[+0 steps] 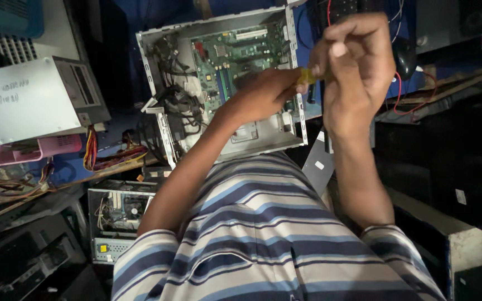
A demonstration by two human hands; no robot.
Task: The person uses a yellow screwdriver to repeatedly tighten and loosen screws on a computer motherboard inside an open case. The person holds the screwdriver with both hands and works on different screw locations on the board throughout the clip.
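Lying open at far centre: a white computer case (157,39), green motherboard (235,53) facing up, black cables crowding its left half. Sitting far left, well apart from it: a grey metal box (29,100) on top of a pink tray (12,153), with a bundle of coloured wires (93,150) spilling out just beside. Resting near left, lower down: 1 smaller open chassis (119,214). Trailing at far right: a thin red wire (400,95) beside a black mouse (404,56).

Meeting in the air above the right edge of the case: 2 hands. Reaching in from the left, the left hand (266,92), fingers pressed together and pinching a small yellow piece (307,76) by its left end. Coming from the right, the right hand (355,67), fingers curled close, thumb and forefinger nipping the same piece from the other side. Hard telling exactly what the piece is, most of it being hidden in the grip.

Judging from this: likely working best by keeping the left pinch steady as the anchor, letting only the right fingertips do the fine turning or pulling, holding the piece over the case so that anything slipping drops inside, and staying clear of the red wire nearby.
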